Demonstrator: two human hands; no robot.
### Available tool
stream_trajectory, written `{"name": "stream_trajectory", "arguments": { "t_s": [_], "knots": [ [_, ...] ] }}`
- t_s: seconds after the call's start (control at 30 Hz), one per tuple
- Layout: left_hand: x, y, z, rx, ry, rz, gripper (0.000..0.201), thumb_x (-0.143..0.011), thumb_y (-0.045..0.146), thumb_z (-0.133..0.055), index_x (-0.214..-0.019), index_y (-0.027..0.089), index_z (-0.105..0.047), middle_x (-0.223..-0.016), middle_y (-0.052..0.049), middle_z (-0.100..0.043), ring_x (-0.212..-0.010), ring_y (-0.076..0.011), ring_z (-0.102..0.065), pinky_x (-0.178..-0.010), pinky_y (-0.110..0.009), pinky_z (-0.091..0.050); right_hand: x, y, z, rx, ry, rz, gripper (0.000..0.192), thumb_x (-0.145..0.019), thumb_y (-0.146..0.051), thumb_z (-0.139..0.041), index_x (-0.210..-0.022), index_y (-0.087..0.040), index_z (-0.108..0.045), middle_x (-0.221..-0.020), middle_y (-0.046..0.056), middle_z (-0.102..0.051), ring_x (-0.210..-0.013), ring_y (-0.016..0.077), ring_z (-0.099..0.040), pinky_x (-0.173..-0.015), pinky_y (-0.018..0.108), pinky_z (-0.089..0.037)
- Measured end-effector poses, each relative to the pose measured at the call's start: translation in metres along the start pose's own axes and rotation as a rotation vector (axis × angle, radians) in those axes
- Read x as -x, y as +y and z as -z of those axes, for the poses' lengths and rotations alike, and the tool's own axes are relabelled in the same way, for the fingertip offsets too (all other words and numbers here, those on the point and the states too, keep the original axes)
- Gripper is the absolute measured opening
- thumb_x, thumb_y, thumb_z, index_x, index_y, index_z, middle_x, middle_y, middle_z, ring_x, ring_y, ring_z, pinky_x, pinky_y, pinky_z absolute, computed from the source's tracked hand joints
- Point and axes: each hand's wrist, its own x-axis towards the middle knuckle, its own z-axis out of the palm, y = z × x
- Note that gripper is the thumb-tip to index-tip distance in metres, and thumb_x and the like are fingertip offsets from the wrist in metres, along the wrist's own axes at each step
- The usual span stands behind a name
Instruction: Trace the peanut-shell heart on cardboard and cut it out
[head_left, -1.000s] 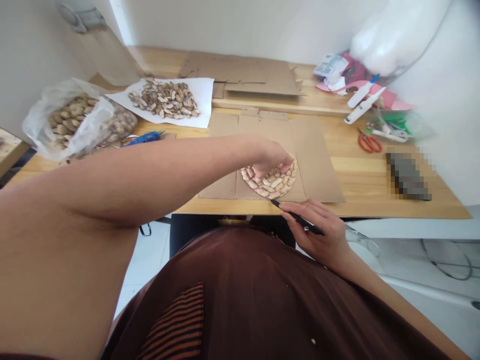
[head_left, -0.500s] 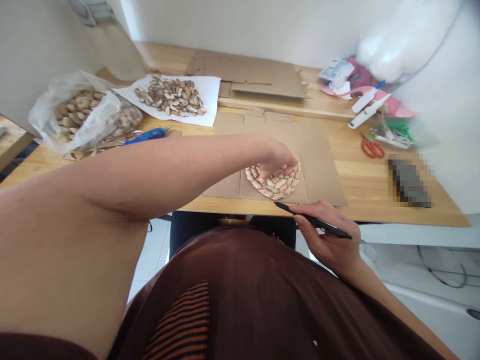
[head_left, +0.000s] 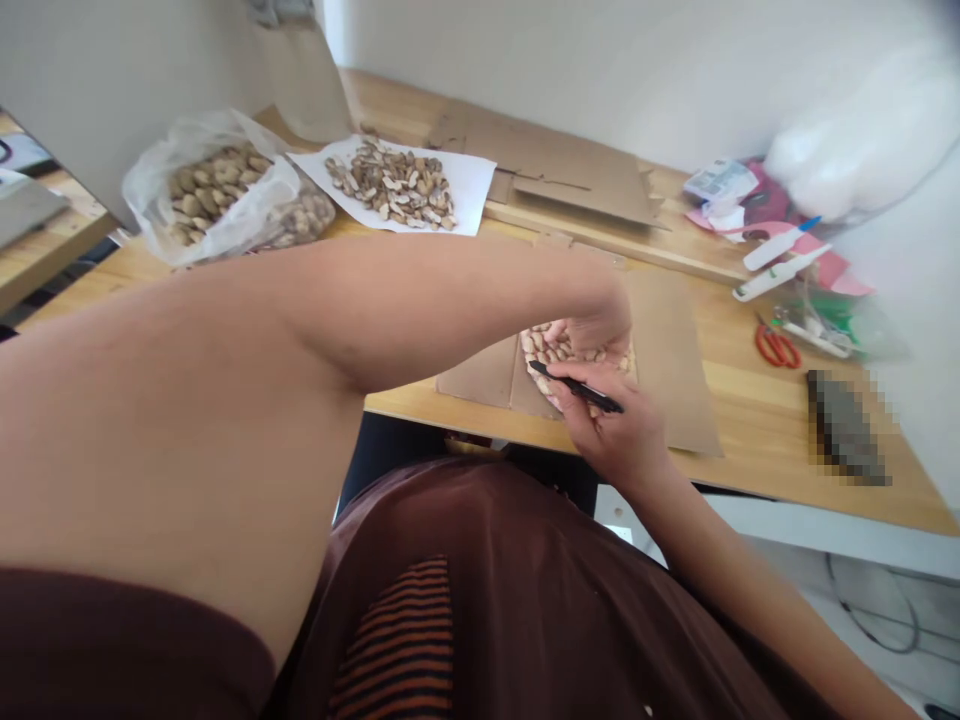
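A round disc covered with peanut shells point(head_left: 537, 343) lies on a brown cardboard sheet point(head_left: 671, 350) near the table's front edge. My left hand point(head_left: 600, 318) reaches across from the left and rests on the disc, fingers apart and pointing down, partly hidden by the wrist. Between the fingers of my right hand point(head_left: 622, 425) is a black pen point(head_left: 589, 393). Its tip is over the disc's lower left edge; whether it touches cannot be made out. Both hands cover much of the disc.
Peanut shells point(head_left: 401, 190) lie on white paper point(head_left: 476, 190) beside a plastic bag of peanuts point(head_left: 214, 190). More cardboard point(head_left: 577, 165) lies at the back. Red-handled scissors point(head_left: 778, 346), two white tools point(head_left: 780, 255) and a blurred dark object point(head_left: 847, 430) are at the right.
My right hand has moved forward and left with the pen, from the table's front edge to over the disc. My left hand stays on the disc. The view has shifted.
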Motion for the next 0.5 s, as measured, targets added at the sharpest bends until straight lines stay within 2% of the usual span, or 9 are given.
{"name": "stream_trajectory", "arguments": {
  "t_s": [0.03,0.1,0.23,0.5],
  "knots": [
    [-0.002,-0.002,0.003,-0.042,-0.102,-0.019,0.059,-0.056,0.000,-0.065,-0.107,0.027,-0.074,-0.074,0.001,-0.067,-0.086,-0.0259,-0.062,-0.090,-0.046,-0.045,-0.005,0.001,-0.004,0.022,-0.007,-0.012,0.018,-0.090,-0.020,-0.063,-0.107,-0.023,-0.070,-0.101,0.003,-0.078,-0.093,0.0204,-0.073,-0.085,0.033,-0.056],
    [-0.007,-0.006,0.006,-0.135,-0.178,-0.090,0.065,-0.051,-0.001,-0.069,-0.107,0.031,-0.076,-0.073,0.002,-0.069,-0.083,-0.0266,-0.063,-0.088,-0.046,-0.047,-0.013,0.002,-0.009,0.053,-0.028,-0.059,0.017,-0.091,-0.023,-0.062,-0.107,-0.023,-0.070,-0.101,0.004,-0.077,-0.091,0.0207,-0.073,-0.080,0.032,-0.057],
    [-0.011,-0.009,0.010,-0.244,-0.138,-0.186,0.069,-0.039,-0.007,-0.076,-0.095,0.034,-0.079,-0.072,0.005,-0.071,-0.083,-0.0262,-0.062,-0.091,-0.045,-0.048,-0.024,0.005,-0.016,0.072,-0.031,-0.127,0.017,-0.092,-0.028,-0.062,-0.105,-0.023,-0.070,-0.097,0.004,-0.078,-0.085,0.0207,-0.074,-0.077,0.032,-0.057],
    [-0.006,-0.006,0.013,-0.282,-0.128,-0.175,0.078,-0.035,-0.009,-0.080,-0.094,0.042,-0.078,-0.076,0.009,-0.074,-0.079,-0.0251,-0.064,-0.095,-0.049,-0.049,-0.032,0.009,-0.026,0.141,-0.015,-0.073,0.016,-0.092,-0.027,-0.061,-0.104,-0.022,-0.070,-0.101,0.005,-0.078,-0.093,0.0218,-0.074,-0.081,0.033,-0.056]
  ]
}}
